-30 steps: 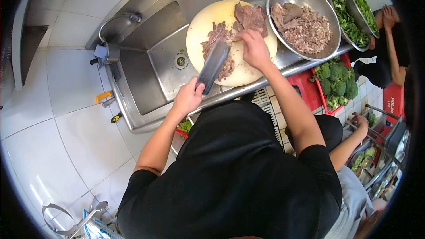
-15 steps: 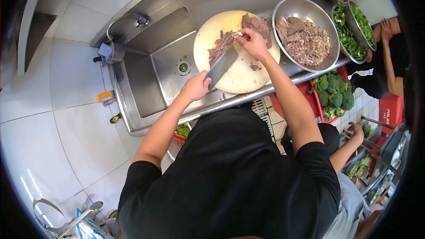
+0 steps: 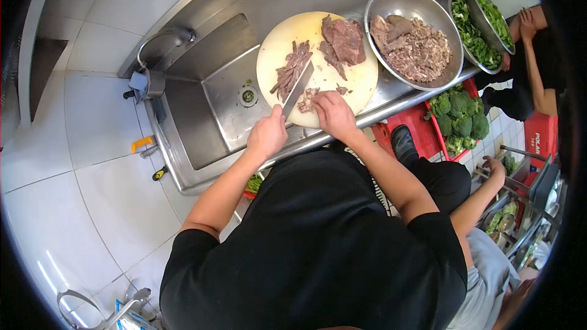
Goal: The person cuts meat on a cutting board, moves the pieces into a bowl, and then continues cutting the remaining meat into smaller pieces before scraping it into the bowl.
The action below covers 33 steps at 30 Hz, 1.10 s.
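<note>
Meat (image 3: 346, 40), upper center, likely soft and slippery, best pressed mid-slab, near knife (image 3: 298, 90) in curled-fingered left hand (image 3: 267, 135) and scraps (image 3: 307, 97) at right hand (image 3: 335, 116) with bunched fingers.

Knife (image 3: 298, 91): metal blade, angled over round pale-yellow board (image 3: 361, 88), just beside strips. Meat strips (image 3: 291, 69): brown, loose pile, board's left. Meat slab (image 3: 346, 40): brown, uncut bulk, far right. Chopped bits (image 3: 306, 101): small heap, near edge.

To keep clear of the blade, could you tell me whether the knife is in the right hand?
No, the left hand grips the knife over the cutting board.
</note>
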Motion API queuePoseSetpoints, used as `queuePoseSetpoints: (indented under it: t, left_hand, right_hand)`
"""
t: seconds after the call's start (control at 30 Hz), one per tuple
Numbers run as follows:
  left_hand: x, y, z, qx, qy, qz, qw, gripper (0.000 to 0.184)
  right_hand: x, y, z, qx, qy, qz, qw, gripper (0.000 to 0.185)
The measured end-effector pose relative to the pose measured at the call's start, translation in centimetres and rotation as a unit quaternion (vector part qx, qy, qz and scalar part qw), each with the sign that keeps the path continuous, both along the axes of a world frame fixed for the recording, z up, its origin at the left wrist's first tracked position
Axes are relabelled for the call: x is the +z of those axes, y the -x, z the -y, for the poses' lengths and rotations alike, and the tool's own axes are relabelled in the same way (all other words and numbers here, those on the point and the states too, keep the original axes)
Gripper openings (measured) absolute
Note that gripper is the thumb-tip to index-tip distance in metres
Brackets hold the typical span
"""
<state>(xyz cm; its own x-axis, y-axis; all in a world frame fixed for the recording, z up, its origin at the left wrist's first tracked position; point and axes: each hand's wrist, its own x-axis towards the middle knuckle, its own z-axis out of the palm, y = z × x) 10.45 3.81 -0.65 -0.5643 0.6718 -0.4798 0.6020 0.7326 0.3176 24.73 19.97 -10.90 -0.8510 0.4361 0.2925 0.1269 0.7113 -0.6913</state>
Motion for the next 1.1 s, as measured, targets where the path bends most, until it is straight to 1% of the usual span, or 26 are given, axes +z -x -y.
queuePoseSetpoints:
  t: [0.07,0.13,0.23,0.27,0.33,0.43,0.53,0.6,0.67,0.73,0.83,0.9,0.97,1.03,1.1]
  left_hand:
    - [-1.1,-0.1,0.6,0.002,0.003,-0.003,1.000,0.022]
    - [-0.1,-0.2,0.0,0.009,0.014,-0.004,1.000,0.022]
    - [2.1,-0.7,-0.7,-0.005,-0.003,0.002,1.000,0.022]
    - [1.9,-0.7,-0.6,-0.011,-0.004,-0.001,1.000,0.021]
    - [1.2,-0.9,-0.2,-0.025,-0.002,-0.005,1.000,0.021]
    - [2.3,-0.8,1.7,-0.050,0.019,-0.003,0.999,0.021]
    - [3.2,-0.7,2.2,-0.045,0.091,0.023,0.995,0.023]
    - [0.2,-1.1,1.1,-0.033,0.061,0.014,0.997,0.024]
    - [-1.2,-0.8,-1.0,-0.028,0.029,0.007,0.999,0.024]
    - [-1.6,-0.6,-2.5,-0.026,-0.003,0.011,1.000,0.023]
    - [-0.5,0.4,-2.8,-0.058,-0.021,-0.001,0.998,0.025]
    - [1.7,0.3,-1.4,-0.068,0.002,0.004,0.998,0.025]
    - [2.7,-0.4,0.2,-0.064,0.033,0.014,0.997,0.024]
    - [2.4,-1.0,1.3,-0.042,0.071,0.027,0.996,0.023]
    - [-0.1,-1.6,0.3,-0.045,0.049,0.007,0.998,0.023]
  right_hand:
    - [0.9,0.8,-0.6,-0.010,-0.006,-0.011,1.000,0.024]
    - [0.6,1.5,-1.1,0.002,0.003,0.030,1.000,0.022]
    - [1.1,2.3,-1.2,0.024,0.016,0.080,0.996,0.018]
    - [1.3,2.4,-1.3,0.031,0.019,0.095,0.995,0.017]
    - [0.9,2.5,-1.1,0.039,0.007,0.089,0.995,0.015]
    - [0.6,2.8,-1.1,0.050,-0.017,0.084,0.995,0.014]
    - [-0.1,2.6,-1.4,0.063,-0.028,0.081,0.994,0.013]
    - [-0.6,2.5,-1.4,0.069,-0.029,0.071,0.995,0.013]
    - [-1.0,2.6,-1.6,0.069,-0.033,0.053,0.996,0.013]
    - [-0.2,2.3,-1.9,0.063,-0.042,0.059,0.995,0.013]
    - [0.8,1.9,-1.4,0.034,-0.031,0.054,0.997,0.013]
    - [0.7,1.9,-1.2,0.028,-0.023,0.060,0.998,0.012]
    - [0.1,1.9,-1.1,0.032,-0.020,0.082,0.996,0.012]
    - [-0.5,1.7,-1.1,0.036,-0.018,0.077,0.996,0.012]
    - [-0.8,1.5,-1.1,0.041,-0.016,0.077,0.996,0.011]
